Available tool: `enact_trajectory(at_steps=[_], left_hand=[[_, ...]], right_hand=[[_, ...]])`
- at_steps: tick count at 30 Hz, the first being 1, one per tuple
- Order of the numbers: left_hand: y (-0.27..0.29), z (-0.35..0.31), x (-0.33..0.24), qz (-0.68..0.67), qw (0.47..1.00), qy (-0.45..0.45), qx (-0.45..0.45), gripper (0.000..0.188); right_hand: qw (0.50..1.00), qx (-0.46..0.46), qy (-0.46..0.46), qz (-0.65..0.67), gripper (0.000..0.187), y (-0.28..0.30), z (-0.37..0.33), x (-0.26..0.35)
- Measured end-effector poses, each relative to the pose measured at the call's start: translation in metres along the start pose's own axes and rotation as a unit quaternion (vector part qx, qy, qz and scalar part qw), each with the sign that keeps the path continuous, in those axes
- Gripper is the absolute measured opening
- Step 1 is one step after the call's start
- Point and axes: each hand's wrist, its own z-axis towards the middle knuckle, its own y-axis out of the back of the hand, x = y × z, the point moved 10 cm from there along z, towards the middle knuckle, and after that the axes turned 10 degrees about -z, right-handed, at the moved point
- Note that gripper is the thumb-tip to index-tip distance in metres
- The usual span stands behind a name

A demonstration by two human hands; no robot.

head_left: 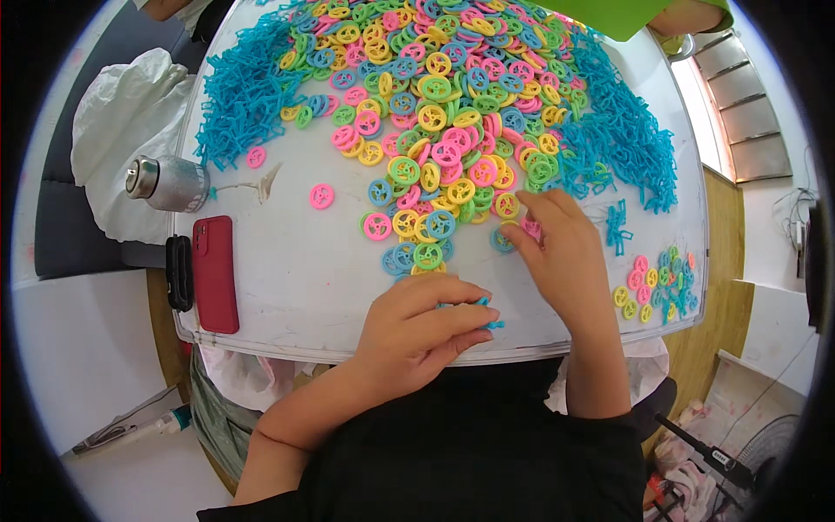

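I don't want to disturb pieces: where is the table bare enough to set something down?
Widest: between the phone and the left hand, below a loose pink wheel. A narrower strip lies between the right hand and the small mixed cluster. Crowded: the wheel pile and both blue heaps.

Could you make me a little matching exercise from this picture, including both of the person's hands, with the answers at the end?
Things:
1. Phone
2. Left hand
3. Bottle
4. Right hand

Places, colours or states:
A. Silver-grey, near the table's left edge
B. At the near part of the wheel pile, thumb and fingers apart
C. Dark red, lying flat
D. Pinching a blue piece

Pairs: 1-C, 2-D, 3-A, 4-B
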Motion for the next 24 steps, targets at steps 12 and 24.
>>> enact_trajectory(at_steps=[12, 24], left_hand=[[0.005, -0.009, 0.011, -0.002, 1.0, 0.007, -0.025, 0.028], [0.018, -0.017, 0.013, -0.016, 0.998, 0.029, -0.044, 0.028]], right_hand=[[0.98, -0.064, 0.142, -0.121, 0.031, -0.021, -0.048, 0.023], [0.985, -0.092, 0.124, -0.079, 0.041, -0.001, -0.032, 0.028]])
